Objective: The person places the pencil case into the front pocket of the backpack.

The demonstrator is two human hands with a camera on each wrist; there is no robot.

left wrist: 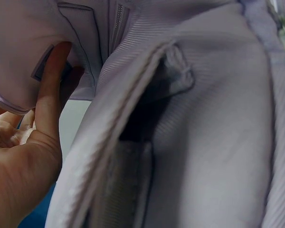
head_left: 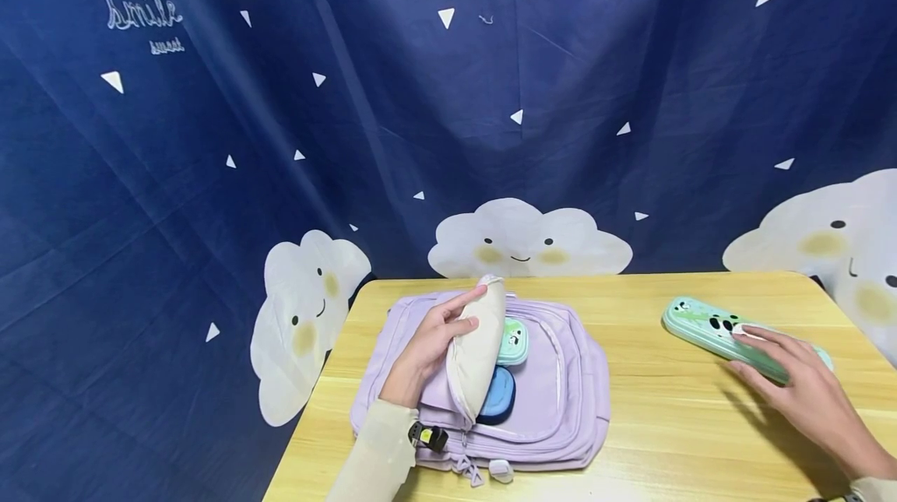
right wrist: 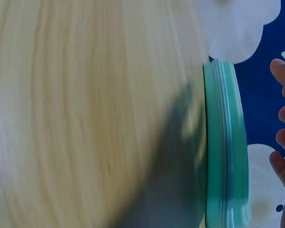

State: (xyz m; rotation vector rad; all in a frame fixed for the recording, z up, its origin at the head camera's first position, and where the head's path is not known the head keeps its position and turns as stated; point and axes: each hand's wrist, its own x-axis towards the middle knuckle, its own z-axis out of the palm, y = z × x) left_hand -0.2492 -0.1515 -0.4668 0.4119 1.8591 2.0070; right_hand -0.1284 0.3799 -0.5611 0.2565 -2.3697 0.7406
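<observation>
A lilac backpack (head_left: 561, 432) lies flat on the table with its front pocket opened. My left hand (head_left: 429, 338) holds the pocket's flap (head_left: 483, 358) raised, its cream lining turned to the right. In the left wrist view, fingers of the left hand (left wrist: 38, 137) lie against the lilac cloth near the zipper edge. Beside the flap on the backpack are a small mint-green case (head_left: 515, 342) and a blue round-cornered case (head_left: 499, 395), both partly covered. My right hand (head_left: 806, 385) hovers over a long mint pencil case (head_left: 708, 327) with panda pictures, fingers spread and relaxed.
The wooden table (head_left: 645, 416) carries everything. A dark blue curtain (head_left: 392, 113) with white clouds hangs behind and to the left. Zipper pulls (head_left: 468, 469) dangle at the backpack's near edge.
</observation>
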